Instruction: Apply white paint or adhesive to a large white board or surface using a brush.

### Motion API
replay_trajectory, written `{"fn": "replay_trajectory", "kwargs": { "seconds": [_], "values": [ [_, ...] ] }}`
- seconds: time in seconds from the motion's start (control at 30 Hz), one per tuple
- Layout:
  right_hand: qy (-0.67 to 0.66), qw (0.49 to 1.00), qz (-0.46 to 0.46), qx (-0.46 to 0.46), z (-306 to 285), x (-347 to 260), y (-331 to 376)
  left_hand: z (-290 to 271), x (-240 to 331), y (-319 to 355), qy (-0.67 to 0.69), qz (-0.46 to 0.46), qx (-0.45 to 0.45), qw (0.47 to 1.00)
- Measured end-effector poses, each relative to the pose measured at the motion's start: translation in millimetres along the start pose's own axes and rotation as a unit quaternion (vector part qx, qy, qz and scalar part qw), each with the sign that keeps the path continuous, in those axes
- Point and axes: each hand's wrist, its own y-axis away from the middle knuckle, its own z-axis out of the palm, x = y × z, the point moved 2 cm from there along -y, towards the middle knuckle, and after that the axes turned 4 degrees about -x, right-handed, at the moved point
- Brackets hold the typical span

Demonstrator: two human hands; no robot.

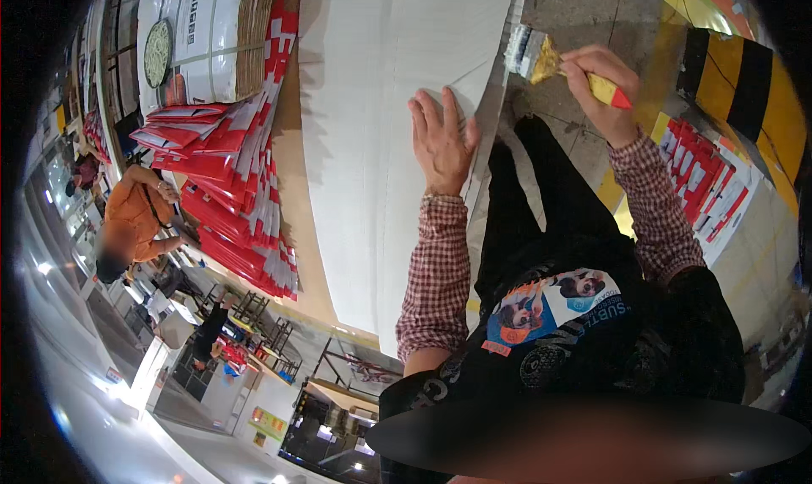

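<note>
My left hand lies flat, fingers spread, on a long stack of white paper sheets that covers the table. In my right hand is a paintbrush, gripped by its yellow handle with a red end. The paintbrush's bristles point left and look coated in white, and its ferrule is smeared yellow. The brush head hangs just beyond the right edge of the sheets, over the floor. I cannot tell whether the bristles touch the edge.
Red and white folded packets are heaped along the table's left side, beside a strapped bundle. More red packets lie at the right. A black and yellow striped block stands behind them. A person in orange is at the far left.
</note>
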Motion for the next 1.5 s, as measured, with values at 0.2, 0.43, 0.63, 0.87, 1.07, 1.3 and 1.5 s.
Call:
{"fn": "replay_trajectory", "kwargs": {
  "seconds": [0.2,0.43,0.63,0.87,1.07,1.3,1.5],
  "values": [
    [-0.020,0.999,0.010,-0.049,26,-21,48,-16,-2,-9,0.028,0.005,-0.019,0.999],
    [-0.050,0.998,-0.050,0.003,19,-20,31,-12,-4,-8,0.010,0.018,-0.004,1.000],
    [-0.019,0.998,-0.038,-0.046,38,-26,59,-4,-3,-2,0.042,-0.019,-0.048,0.998],
    [-0.015,1.000,0.000,-0.022,27,-48,73,12,-2,72,-0.010,-0.075,-0.022,0.997],
    [0.026,0.999,-0.041,0.003,36,-37,54,-3,-15,61,0.000,-0.007,-0.020,1.000],
    [-0.016,0.997,0.002,-0.071,53,-66,109,-14,-22,52,-0.006,0.026,-0.005,1.000],
    [0.034,0.998,-0.060,0.008,41,-54,84,-13,-18,51,-0.026,0.026,-0.006,0.999]
  ]
}}
